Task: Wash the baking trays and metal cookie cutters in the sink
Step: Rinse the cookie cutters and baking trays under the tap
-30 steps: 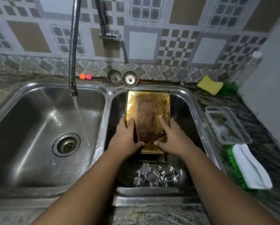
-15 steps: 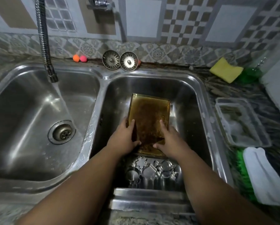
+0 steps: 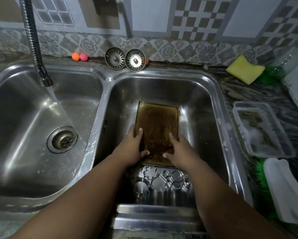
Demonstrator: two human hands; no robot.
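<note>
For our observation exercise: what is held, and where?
The left hand and right hand grip the stained rectangular metal baking tray by its side edges.

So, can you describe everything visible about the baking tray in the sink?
The baking tray is a shallow rectangle with a low raised rim, apparently metal, golden at the edges and stained dark brown inside. It is in the right basin, long side pointing away from the person. The left hand and right hand hold its near corners, thumbs on the inner face.
</note>
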